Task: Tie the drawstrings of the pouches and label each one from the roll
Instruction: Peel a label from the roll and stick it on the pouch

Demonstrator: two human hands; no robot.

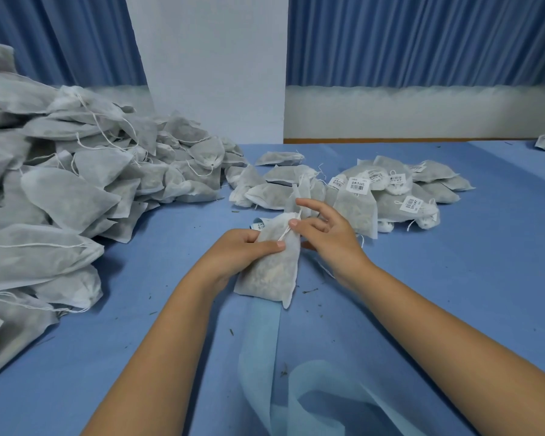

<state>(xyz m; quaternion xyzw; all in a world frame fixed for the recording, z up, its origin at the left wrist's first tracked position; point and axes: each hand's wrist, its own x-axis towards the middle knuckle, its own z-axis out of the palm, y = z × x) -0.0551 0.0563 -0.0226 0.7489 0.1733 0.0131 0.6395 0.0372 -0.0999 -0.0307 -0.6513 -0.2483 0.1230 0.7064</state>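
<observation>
Left hand [239, 250] wrapped round the small white non-woven drawstring pouch [266, 272], fingers curled behind it, thumb lying across its front. The pouch is filled with something dark and sits tilted, lower corner on the blue table cover [453, 278], neck pointing away from me. Right hand [324, 234] is at the neck: thumb tip touches the thin white drawstring [284, 233], other fingers loosely spread and half bent. Cannot tell whether the cord is actually pinched. Just behind the pouch, a roll of white printed labels [258, 224], mostly hidden. To my left, a big heap of untied white pouches [60, 190] with loose cords. Ahead and to the right, a smaller cluster of pouches with barcode stickers [390, 190]. A pale blue strip of thin backing material [265, 341] trails from under the pouch toward me. Dry plant crumbs dot the cover.
</observation>
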